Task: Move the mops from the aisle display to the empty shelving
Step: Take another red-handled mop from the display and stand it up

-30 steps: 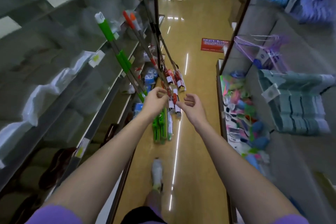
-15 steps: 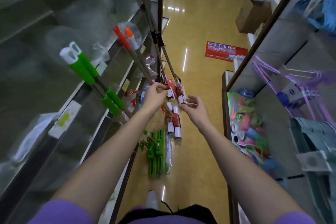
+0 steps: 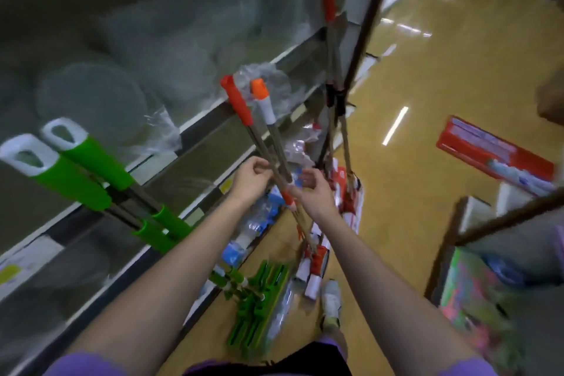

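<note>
Both hands meet at the frame's centre — the left hand (image 3: 250,183) and right hand (image 3: 314,195) each curl round the two red-handled mops (image 3: 244,107), which lean against the shelving (image 3: 195,128) toward 11 o'clock. Open yellow floor (image 3: 427,177) runs to 1 o'clock — green-handled mops (image 3: 91,168) rest on the shelf edge at 9 o'clock.

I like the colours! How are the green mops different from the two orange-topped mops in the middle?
The green mops have thick green grips with white looped ends; the orange-topped mops have slimmer grips with plain capped ends. Nobody touches the green mops, which lean on the shelf edge, while the left hand and right hand hold the orange-topped mops' poles. Both kinds have thin dark poles and stand slanted, heads down on the floor.
</note>
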Demonstrator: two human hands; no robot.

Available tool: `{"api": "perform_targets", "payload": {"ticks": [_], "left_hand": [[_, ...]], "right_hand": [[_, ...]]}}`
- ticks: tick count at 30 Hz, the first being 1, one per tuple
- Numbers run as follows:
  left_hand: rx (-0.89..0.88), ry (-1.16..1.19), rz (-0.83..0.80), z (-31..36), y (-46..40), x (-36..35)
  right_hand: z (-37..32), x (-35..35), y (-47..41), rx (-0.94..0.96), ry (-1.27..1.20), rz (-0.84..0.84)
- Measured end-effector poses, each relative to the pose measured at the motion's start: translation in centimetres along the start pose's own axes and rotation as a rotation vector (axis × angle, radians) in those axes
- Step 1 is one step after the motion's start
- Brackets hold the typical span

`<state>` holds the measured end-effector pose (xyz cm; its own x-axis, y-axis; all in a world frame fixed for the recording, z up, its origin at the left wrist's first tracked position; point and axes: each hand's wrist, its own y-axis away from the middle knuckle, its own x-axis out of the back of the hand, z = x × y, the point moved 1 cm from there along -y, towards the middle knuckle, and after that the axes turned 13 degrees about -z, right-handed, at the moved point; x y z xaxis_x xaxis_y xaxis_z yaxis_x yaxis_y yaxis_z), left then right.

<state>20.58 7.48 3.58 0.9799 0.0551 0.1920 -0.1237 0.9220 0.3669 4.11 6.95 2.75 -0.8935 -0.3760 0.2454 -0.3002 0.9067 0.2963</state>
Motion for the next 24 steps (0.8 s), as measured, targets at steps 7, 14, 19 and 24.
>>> {"api": "perform_targets", "payload": {"ticks": [7,14,19,24], "left_hand": [[0.1,0.175,0.417,3.0,-6.7,1.8],[0.121,0.29,0.519,5.7,-8.0,-0.7],[0.075,0.286,0.562,5.8,-7.0,-2.8],[0.131,0.24,0.47,5.3,-3.7,-5.2]], "right_hand": [[0.1,1.7,-12.2,0.016,0.131,-0.419],[-0.7,0.9,-16.2,0.049,0.197,-0.625],[-1.0,0.3,-16.5,0.038,0.315,-0.745],[0.3,0.5,-14.8,-0.022,0.39,-0.833]]}}
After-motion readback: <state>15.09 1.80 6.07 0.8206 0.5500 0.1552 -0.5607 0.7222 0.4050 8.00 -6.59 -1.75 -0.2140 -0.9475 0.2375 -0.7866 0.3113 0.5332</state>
